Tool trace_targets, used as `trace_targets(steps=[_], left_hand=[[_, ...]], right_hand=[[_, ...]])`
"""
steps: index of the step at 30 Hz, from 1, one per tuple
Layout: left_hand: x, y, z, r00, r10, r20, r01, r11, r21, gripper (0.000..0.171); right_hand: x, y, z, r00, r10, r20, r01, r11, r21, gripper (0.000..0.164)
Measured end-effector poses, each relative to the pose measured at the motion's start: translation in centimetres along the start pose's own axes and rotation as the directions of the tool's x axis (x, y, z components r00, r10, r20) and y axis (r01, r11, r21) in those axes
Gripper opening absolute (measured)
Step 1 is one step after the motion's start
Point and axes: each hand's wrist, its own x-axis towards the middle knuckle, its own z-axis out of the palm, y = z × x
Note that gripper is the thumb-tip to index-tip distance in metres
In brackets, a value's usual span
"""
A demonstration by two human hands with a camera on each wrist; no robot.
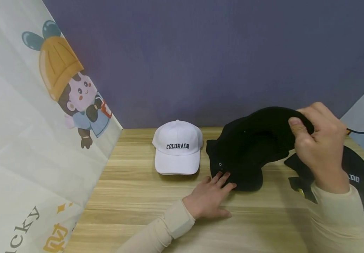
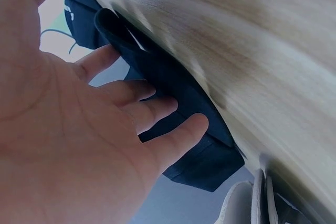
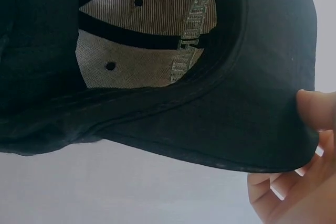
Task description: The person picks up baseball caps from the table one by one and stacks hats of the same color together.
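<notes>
My right hand (image 1: 322,140) pinches a black cap (image 3: 262,77) by its brim, thumb on the underside. The brim (image 1: 273,117) is raised and tilted, so the cap's inside faces me. In the right wrist view, its pale striped lining (image 3: 152,9) and the back of embroidered lettering show. My left hand (image 1: 208,198) is low over the table with its fingers spread. Its fingertips are at the lower black fabric (image 1: 245,177), which has a small eyelet. The left wrist view shows the palm beside this black fabric (image 2: 173,90), near the tabletop.
A white cap (image 1: 177,147) lettered COLORADO sits left of the black one on the wooden table (image 1: 131,189). Another black cap (image 1: 359,165) with white lettering lies at the right, partly behind my right forearm. A dark wall panel (image 1: 201,59) stands behind, with a printed white sheet (image 1: 17,140) at left.
</notes>
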Motion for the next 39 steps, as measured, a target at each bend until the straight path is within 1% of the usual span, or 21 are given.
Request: trace_targets(steps=[4,12,19,21,26,28,39], left_hand=[[0.0,0.0,0.0,1.0,-0.004,-0.004,0.004,1.0,0.005,0.082],[0.0,0.0,0.0,1.0,-0.005,0.008,0.005,1.0,0.005,0.084],[0.0,0.0,0.0,1.0,-0.011,0.024,0.011,1.0,-0.002,0.083],[0.0,0.0,0.1,1.0,-0.012,0.023,0.012,1.0,0.002,0.083],[0.0,0.0,0.1,1.0,-0.012,0.025,0.012,1.0,0.002,0.084],[0.0,0.0,0.2,0.999,-0.013,0.029,0.013,1.0,-0.006,0.084],[-0.1,-0.1,0.2,0.999,-0.006,0.035,0.007,1.0,-0.023,0.083]], right_hand=[[0.0,0.0,0.1,1.0,-0.013,0.012,0.013,1.0,0.011,0.025],[-0.3,0.3,0.7,0.997,-0.026,0.069,0.026,1.0,-0.006,0.012],[-0.5,0.5,1.4,0.994,-0.008,0.106,0.01,1.0,-0.02,0.004],[-0.6,0.6,1.5,0.992,-0.009,0.128,0.014,0.999,-0.042,0.004],[-0.8,0.8,1.9,0.988,-0.008,0.154,0.018,0.997,-0.068,0.005],[-0.9,0.8,2.2,0.988,-0.003,0.152,0.013,0.998,-0.067,0.006],[-1.3,1.2,2.8,0.977,-0.022,0.21,0.045,0.993,-0.105,0.012]])
